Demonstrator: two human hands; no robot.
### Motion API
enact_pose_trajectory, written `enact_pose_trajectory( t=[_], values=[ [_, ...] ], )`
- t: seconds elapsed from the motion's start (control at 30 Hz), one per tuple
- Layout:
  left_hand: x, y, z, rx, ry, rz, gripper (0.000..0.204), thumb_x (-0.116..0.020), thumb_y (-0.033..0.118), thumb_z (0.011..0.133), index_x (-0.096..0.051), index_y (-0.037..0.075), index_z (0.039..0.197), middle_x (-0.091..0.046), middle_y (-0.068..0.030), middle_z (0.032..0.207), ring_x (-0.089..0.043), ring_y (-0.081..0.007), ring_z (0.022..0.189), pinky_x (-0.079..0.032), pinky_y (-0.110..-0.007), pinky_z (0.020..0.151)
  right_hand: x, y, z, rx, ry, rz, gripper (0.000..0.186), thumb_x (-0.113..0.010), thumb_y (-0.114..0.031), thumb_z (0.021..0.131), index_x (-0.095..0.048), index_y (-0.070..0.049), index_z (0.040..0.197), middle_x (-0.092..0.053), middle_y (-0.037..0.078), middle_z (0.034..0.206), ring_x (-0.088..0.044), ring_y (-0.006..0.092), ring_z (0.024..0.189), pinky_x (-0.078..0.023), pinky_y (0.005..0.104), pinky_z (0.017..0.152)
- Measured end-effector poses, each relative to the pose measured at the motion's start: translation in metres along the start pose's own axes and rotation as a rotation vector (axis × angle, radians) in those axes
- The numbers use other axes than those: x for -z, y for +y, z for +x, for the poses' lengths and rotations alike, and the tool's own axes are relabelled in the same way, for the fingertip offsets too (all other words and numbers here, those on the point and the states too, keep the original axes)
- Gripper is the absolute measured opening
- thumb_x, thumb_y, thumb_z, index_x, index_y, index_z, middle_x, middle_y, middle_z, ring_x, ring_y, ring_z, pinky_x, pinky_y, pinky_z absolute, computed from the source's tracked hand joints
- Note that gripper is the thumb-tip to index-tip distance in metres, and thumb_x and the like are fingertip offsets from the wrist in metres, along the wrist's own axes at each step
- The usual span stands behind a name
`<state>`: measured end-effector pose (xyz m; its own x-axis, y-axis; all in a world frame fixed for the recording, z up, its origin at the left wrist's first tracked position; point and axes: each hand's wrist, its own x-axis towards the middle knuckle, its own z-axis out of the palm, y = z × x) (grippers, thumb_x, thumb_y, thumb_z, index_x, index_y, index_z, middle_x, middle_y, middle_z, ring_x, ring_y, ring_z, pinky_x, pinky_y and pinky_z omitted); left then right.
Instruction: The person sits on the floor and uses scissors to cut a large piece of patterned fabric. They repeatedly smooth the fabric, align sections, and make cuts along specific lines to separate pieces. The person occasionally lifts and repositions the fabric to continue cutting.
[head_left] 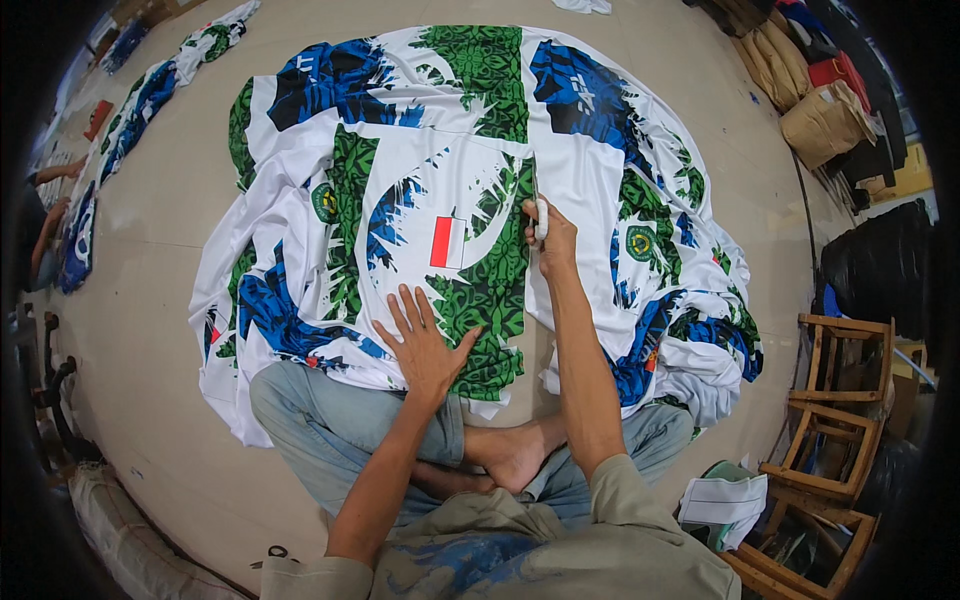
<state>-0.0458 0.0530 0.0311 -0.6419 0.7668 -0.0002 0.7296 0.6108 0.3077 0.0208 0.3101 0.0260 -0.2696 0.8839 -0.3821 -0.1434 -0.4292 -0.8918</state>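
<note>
A large printed fabric sheet (pixel 573 185), white with green, blue and black patterns, lies spread on the floor in front of me. My right hand (pixel 556 243) is closed around the white handle of a pair of scissors (pixel 541 217). The narrow blades point away from me, along the edge of a green band where a slit separates two pieces of the fabric. My left hand (pixel 425 355) rests flat with fingers spread on the left piece, just below a red and white flag print (pixel 447 242). Bunched fabric surrounds both sides of my crossed legs.
Wooden frames (pixel 838 420) are stacked at the right, near a black plastic bag (pixel 880 265) and a brown paper bag (pixel 825 125). More printed fabric (pixel 150 105) trails along the far left, beside another person's hands (pixel 62 190). A wrapped roll (pixel 125 530) lies at the lower left.
</note>
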Motion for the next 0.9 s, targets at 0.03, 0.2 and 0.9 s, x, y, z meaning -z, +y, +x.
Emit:
enact_pose_trajectory(
  t=[0.03,0.2,0.9],
  values=[
    [0.000,0.000,0.000,0.001,0.001,0.001,0.112,-0.054,0.074,0.080,-0.020,-0.006,0.151,-0.013,-0.0242,0.159,-0.003,-0.0394,0.148,0.003,-0.068,0.111,0.001,0.001,0.001,0.001,-0.002,0.003,0.039,-0.057,-0.011,0.092,-0.059,0.000,0.129,-0.072,0.008,0.091,-0.052,0.0098,0.049,-0.040,0.0220,0.043],
    [0.000,-0.001,0.001,0.008,-0.007,0.014,0.112,-0.054,0.074,0.080,-0.020,-0.006,0.151,-0.013,-0.0241,0.159,-0.004,-0.0394,0.148,0.002,-0.068,0.111,0.001,-0.009,0.003,-0.038,-0.015,0.034,0.039,-0.057,-0.011,0.092,-0.059,0.000,0.129,-0.071,0.008,0.092,-0.053,0.0103,0.051,-0.042,0.0226,0.045],
    [-0.003,-0.009,0.013,-0.043,0.080,-0.173,0.114,-0.052,0.076,0.080,-0.018,-0.005,0.151,-0.010,-0.0228,0.160,0.000,-0.0388,0.149,0.001,-0.066,0.112,0.120,-0.013,-0.040,0.520,0.113,-0.749,0.053,-0.074,-0.014,0.082,-0.056,-0.001,0.130,-0.064,0.011,0.111,-0.065,0.0210,0.090,-0.052,0.0311,0.082]
  ],
)
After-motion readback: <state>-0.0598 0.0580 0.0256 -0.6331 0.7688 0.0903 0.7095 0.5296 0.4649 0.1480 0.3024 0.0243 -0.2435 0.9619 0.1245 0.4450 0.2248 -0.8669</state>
